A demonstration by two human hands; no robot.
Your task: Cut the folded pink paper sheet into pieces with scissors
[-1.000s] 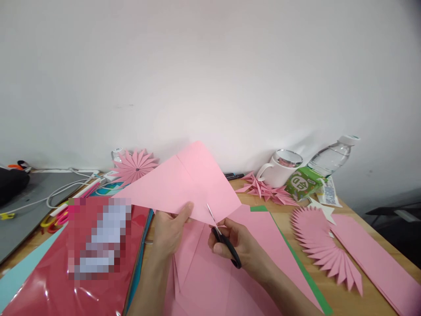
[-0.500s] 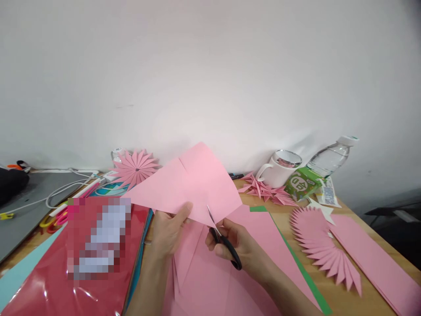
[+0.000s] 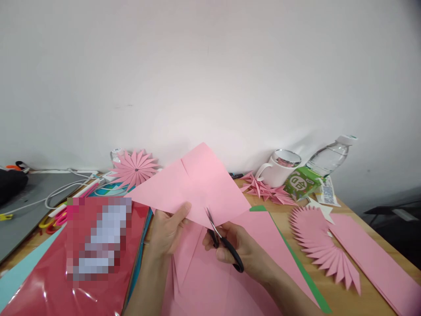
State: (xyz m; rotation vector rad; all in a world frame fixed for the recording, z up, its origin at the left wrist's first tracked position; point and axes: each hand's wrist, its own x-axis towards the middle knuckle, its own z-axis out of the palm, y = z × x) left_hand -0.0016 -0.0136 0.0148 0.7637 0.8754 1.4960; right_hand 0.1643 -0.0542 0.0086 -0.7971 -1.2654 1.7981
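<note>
Head view (sole one), forward-down over hands (image 3: 167,230), wall (image 3: 204,74) beyond

There are two hands, the left hand (image 3: 169,230) holding one sheet (image 3: 190,188), the right hand (image 3: 241,248) one pair of scissors (image 3: 234,255). Beyond the left hand stands one rosette (image 3: 136,170); left of that hand lies one red pack (image 3: 49,281). Beyond the right hand are one mug (image 3: 275,173), one bottle (image 3: 330,153) and one green packet (image 3: 299,183); right of it, one fan (image 3: 312,235) and uncountable stacked strips (image 3: 368,254).
</note>
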